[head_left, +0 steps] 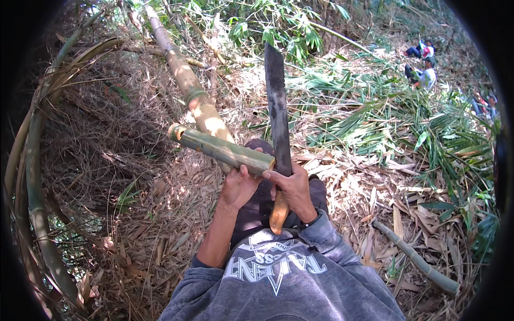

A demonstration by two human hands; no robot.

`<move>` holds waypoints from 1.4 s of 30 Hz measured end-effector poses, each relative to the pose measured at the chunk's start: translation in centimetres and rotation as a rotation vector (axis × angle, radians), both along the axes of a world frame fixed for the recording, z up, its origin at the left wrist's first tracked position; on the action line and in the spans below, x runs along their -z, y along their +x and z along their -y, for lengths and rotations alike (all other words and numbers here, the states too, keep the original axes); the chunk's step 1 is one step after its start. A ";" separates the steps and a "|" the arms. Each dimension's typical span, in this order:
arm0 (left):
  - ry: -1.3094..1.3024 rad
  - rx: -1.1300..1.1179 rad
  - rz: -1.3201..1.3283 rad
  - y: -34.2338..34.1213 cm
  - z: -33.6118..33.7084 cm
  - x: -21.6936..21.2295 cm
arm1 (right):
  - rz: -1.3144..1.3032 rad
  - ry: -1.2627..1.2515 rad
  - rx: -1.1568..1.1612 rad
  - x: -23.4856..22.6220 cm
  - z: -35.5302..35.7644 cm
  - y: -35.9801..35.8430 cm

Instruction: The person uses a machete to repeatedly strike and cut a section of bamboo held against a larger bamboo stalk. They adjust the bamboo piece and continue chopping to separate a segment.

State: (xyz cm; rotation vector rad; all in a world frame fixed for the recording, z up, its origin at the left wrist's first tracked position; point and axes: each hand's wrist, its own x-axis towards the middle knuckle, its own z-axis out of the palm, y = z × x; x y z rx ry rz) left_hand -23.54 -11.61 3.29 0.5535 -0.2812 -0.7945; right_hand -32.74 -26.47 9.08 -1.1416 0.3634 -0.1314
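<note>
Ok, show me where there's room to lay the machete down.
Nothing is truly bare, but low dry leaves leave room between the right hand and the short bamboo pole at lower right, and left of the left forearm, short of the curved stems. Crowded: upper right, with green fronds, and ahead-left, where the long bamboo pole runs.

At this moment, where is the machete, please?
In the head view, the machete is just right of centre, held in the right hand, beside the right end of the cut bamboo piece.
</note>
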 end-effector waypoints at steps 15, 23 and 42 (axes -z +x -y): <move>0.386 0.155 0.112 -0.6 -0.7 -2.2 | 0.056 0.063 0.135 -0.5 0.5 0.0; 1.194 -0.437 1.551 -1.1 -2.8 -7.9 | -0.071 -0.006 0.092 -0.4 3.5 -0.5; 1.732 -0.156 0.815 15.2 -8.5 1.4 | 0.321 -1.230 -0.254 2.6 6.9 15.3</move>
